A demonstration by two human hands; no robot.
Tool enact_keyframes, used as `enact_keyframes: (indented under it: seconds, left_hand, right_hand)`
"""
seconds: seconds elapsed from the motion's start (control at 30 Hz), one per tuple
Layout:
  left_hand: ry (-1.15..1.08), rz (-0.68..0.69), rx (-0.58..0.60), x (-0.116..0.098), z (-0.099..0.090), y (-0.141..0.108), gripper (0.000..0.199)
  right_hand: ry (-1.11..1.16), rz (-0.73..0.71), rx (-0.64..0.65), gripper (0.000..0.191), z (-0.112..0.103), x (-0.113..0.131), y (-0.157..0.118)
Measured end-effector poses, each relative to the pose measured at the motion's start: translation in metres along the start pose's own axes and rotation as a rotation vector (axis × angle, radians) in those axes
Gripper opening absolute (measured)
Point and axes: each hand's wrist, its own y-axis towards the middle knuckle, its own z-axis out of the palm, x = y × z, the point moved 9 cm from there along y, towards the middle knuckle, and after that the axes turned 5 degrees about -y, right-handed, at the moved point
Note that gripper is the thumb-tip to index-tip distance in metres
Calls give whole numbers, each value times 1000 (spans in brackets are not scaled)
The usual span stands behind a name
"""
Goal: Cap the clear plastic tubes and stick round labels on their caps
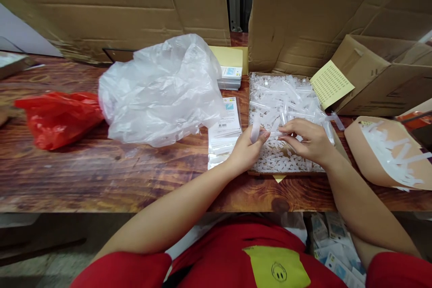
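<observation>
Fine handling, worktop's [135, 193] front edge | our left hand [245, 150] pinches strip [255, 128], right hand [312, 140] clear piece [274, 134] | steady fingertips needed

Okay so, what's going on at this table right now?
A person is working with small plastic pieces. Their left hand holds a translucent strip, and the right hand is close beside it, fingertips drawn together; what those pinch is too small to make out. Both are over a shallow cardboard box full of clear plastic bits. Printed cards lie to the left, near a big clear bag and a red one. More strips sit in an open container on the right.
</observation>
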Motion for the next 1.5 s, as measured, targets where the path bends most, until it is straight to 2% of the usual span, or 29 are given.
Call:
enact_keyframes:
  seconds: [0.1,0.17,0.3,0.33,0.43,0.53,0.57,0.63,0.7,0.77,0.87,0.93,1.0,1.1,1.13,1.2,1.3,1.37,1.43,1.5]
  left_hand:
    - [-9,38,31,-7,4,-2,16]
    - [-48,55,69,-10,8,-3,19]
    - [-118,26,43,-9,7,-3,23]
    - [-124,6,35,-7,6,-3,25]
    - [-165,-60,45,0,8,-3,35]
    - [-267,-108,85,4,13,-2,49]
    - [-297,-118,96,4,14,-2,52]
    - [-331,-136,101,5,14,-1,56]
    - [-342,-158,97,5,13,-1,57]
    - [-371,-194,106,6,14,-1,57]
    - [-395,-224,128,7,15,-1,55]
    - [-318,-170,112,2,10,-1,51]
    - [-127,-22,58,-9,0,-1,41]
    - [229,268,-1,-32,-12,-8,20]
    - [320,342,14,-37,-11,-11,14]
    - [437,440,75,-42,-7,-15,11]
    - [491,491,130,-44,-1,-18,14]
    - [460,481,123,-46,2,-17,18]
    - [398,447,101,-45,2,-14,27]
    - [345,402,63,-42,-2,-10,36]
  right_hand:
    - [48,244,166,46,13,-17,-4]
    - [103,348,213,52,15,-23,-7]
    - [124,271,68,36,1,-12,-4]
    - [117,285,55,30,0,-13,-5]
    - [110,349,33,31,2,-17,-8]
    - [98,199,1,22,1,-3,-6]
    - [78,147,1,20,2,2,-5]
    - [29,140,28,10,7,3,-5]
    - [5,209,69,20,13,-4,-6]
    - [0,243,103,18,19,-7,-7]
    - [4,171,75,16,19,0,-7]
    - [37,185,45,15,19,2,-8]
    - [162,338,43,20,24,-7,-12]
    - [641,715,142,41,50,-24,-27]
    - [798,809,190,47,60,-24,-31]
    - [984,907,280,54,72,-19,-35]
    - [1021,933,334,54,71,-18,-33]
    - [957,898,316,53,60,-24,-29]
    - [763,795,240,48,38,-36,-23]
    - [475,679,76,40,5,-56,-17]
